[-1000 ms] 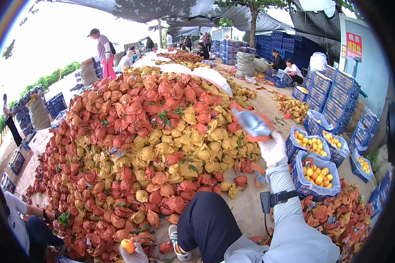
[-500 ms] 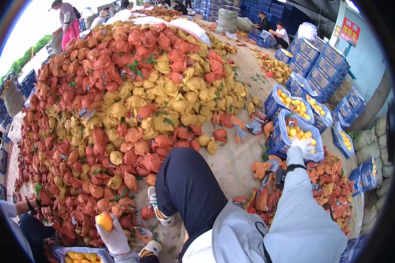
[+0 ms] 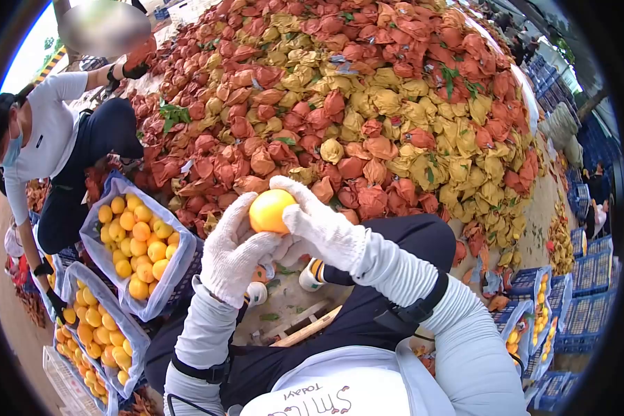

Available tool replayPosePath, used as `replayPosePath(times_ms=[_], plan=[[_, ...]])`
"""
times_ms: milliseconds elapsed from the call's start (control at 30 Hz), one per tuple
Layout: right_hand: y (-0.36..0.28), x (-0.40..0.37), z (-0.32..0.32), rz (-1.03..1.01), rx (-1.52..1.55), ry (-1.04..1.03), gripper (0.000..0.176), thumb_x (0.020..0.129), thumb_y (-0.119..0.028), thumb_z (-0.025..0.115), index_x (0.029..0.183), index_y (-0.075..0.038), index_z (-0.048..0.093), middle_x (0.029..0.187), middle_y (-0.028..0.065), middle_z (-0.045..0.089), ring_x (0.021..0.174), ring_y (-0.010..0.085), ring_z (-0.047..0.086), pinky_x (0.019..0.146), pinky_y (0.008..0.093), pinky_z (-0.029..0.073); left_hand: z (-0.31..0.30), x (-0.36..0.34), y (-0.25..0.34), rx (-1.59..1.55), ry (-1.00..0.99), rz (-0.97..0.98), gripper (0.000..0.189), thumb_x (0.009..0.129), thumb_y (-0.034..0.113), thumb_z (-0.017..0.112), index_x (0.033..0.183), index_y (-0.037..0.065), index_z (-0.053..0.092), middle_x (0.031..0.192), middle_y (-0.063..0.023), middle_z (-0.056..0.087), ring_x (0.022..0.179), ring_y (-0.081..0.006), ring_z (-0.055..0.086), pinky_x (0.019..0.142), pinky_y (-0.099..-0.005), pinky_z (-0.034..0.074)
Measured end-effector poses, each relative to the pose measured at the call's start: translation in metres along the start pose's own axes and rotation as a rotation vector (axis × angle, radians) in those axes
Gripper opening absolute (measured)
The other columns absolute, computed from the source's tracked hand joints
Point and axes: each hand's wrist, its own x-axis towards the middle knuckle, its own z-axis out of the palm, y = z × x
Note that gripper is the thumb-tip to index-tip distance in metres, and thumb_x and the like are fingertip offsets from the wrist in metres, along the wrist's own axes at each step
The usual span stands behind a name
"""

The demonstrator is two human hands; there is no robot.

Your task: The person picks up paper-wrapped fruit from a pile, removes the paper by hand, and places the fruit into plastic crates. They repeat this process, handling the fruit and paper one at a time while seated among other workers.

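Note:
Both my hands wear white knitted gloves and meet in front of me around one yellow-orange peach [image 3: 270,211]. My left hand [image 3: 230,253] cups it from the left and below. My right hand [image 3: 329,225] has its fingers curled against the peach's right side. The fruit is bare, with no paper around it. Just beyond my hands rises a big heap of paper-wrapped fruit [image 3: 367,159], in red-orange and yellow-brown bags. To the left of my left hand stands a lined crate of bare peaches [image 3: 137,246].
A second lined crate of peaches [image 3: 98,333] is at lower left. A co-worker [image 3: 62,132] crouches there, one dark-gloved hand at the crates, the other near the heap. Blue crates [image 3: 584,277] are stacked at right. A wooden stool [image 3: 312,324] is beneath me.
My view has swung left. My right hand has left the crate on the right and joined my left hand at the peach, which has been raised in front of me.

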Motion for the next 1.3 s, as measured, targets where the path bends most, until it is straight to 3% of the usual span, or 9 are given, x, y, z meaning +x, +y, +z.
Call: replayPosePath(times_ms=[233, 300, 367, 500, 767, 900, 1067, 1233, 1300], plan=[[0.042, 0.046, 0.011, 0.127, 0.535, -0.152, 0.061, 0.1, -0.059, 0.034, 0.136, -0.01, 0.046, 0.122, 0.0096, 0.058, 0.108, 0.0206, 0.057, 0.09, 0.0351, 0.049, -0.044, -0.003, -0.01, -0.083, 0.007, 0.01, 0.069, 0.082, -0.002, 0.071, 0.143, 0.0, 0.038, 0.124, -0.0129, 0.059, 0.084, -0.0111, 0.064, 0.072, -0.0252, 0.054], [0.039, 0.056, 0.035, 0.105, 0.067, 0.201, 0.062, 0.097, -0.062, 0.039, 0.129, -0.01, 0.051, 0.089, 0.0079, 0.063, 0.061, 0.0173, 0.061, 0.049, 0.0274, 0.051, -0.054, 0.002, -0.025, -0.072, -0.02, 0.041, 0.082, 0.073, 0.0, 0.08, 0.143, 0.002, 0.037, 0.126, -0.0124, 0.056, 0.09, -0.0126, 0.063, 0.076, -0.0263, 0.054], [0.041, 0.065, 0.041, 0.008, -0.271, 0.19, 0.053, 0.099, -0.046, 0.048, 0.135, -0.008, 0.05, 0.096, 0.0079, 0.064, 0.061, 0.0123, 0.059, 0.053, 0.0243, 0.049, -0.068, 0.012, -0.045, 0.251, 0.096, 0.24, 0.086, 0.065, 0.004, 0.086, 0.138, 0.006, 0.04, 0.12, -0.0108, 0.058, 0.093, -0.0133, 0.063, 0.074, -0.0265, 0.054], [0.04, 0.083, 0.046, 0.16, -0.358, 0.202, 0.042, 0.101, -0.024, 0.048, 0.136, -0.002, 0.048, 0.085, 0.0077, 0.067, 0.059, 0.0108, 0.058, 0.054, 0.0235, 0.047, -0.13, 0.017, -0.036, -0.134, 0.315, -0.136, 0.066, 0.073, 0.014, 0.082, 0.127, 0.009, 0.045, 0.102, -0.0056, 0.06, 0.081, -0.0131, 0.062, 0.064, -0.0275, 0.055], [0.092, 0.123, -0.033, 0.485, -0.59, 0.173, 0.048, 0.094, -0.026, 0.054, 0.136, -0.003, 0.049, 0.101, 0.0052, 0.063, 0.075, 0.0131, 0.059, 0.067, 0.0273, 0.051, -0.37, 0.007, -0.101, -0.592, 0.785, -0.179, 0.028, 0.092, 0.03, 0.065, 0.111, 0.011, 0.056, 0.091, -0.004, 0.062, 0.067, -0.0146, 0.062, 0.056, -0.0276, 0.056], [0.137, 0.147, -0.093, 0.547, -1.278, 0.06, 0.053, 0.09, -0.039, 0.058, 0.132, -0.006, 0.054, 0.119, 0.0131, 0.065, 0.105, 0.0302, 0.063, 0.091, 0.0373, 0.048, -0.278, 0.042, -0.085, 0.164, 0.698, -0.16, 0.052, 0.091, 0.03, 0.063, 0.133, 0.003, 0.047, 0.108, -0.0042, 0.058, 0.083, -0.0118, 0.057, 0.072, -0.0262, 0.051], [0.162, 0.19, -0.125, 0.64, -1.409, 0.297, 0.067, 0.084, -0.038, 0.065, 0.14, -0.009, 0.045, 0.132, 0.0196, 0.055, 0.122, 0.0347, 0.053, 0.103, 0.0388, 0.042, -0.226, 0.09, -0.112, 1.473, 0.202, 0.245, 0.051, 0.076, 0.034, 0.071, 0.121, 0.012, 0.059, 0.128, -0.0089, 0.056, 0.123, -0.0311, 0.049, 0.107, -0.053, 0.03], [0.171, 0.285, -0.136, 0.256, -1.607, 0.458, 0.067, 0.086, -0.033, 0.066, 0.143, -0.013, 0.038, 0.146, 0.0157, 0.037, 0.128, 0.0382, 0.041, 0.104, 0.0434, 0.042, -0.225, 0.104, -0.132, 1.603, 0.25, 0.246, 0.041, 0.072, 0.037, 0.075, 0.105, 0.013, 0.068, 0.103, -0.0008, 0.067, 0.108, -0.0242, 0.058, 0.107, -0.062, 0.027], [0.177, 0.319, -0.13, 0.404, -1.495, 0.445, 0.075, 0.081, -0.033, 0.072, 0.145, -0.018, 0.036, 0.144, 0.0163, 0.037, 0.128, 0.0372, 0.042, 0.106, 0.0435, 0.041, -0.224, 0.108, -0.131, 1.596, 0.268, 0.245, 0.038, 0.071, 0.036, 0.076, 0.1, 0.013, 0.069, 0.099, -0.0006, 0.067, 0.105, -0.024, 0.059, 0.106, -0.0618, 0.028]])
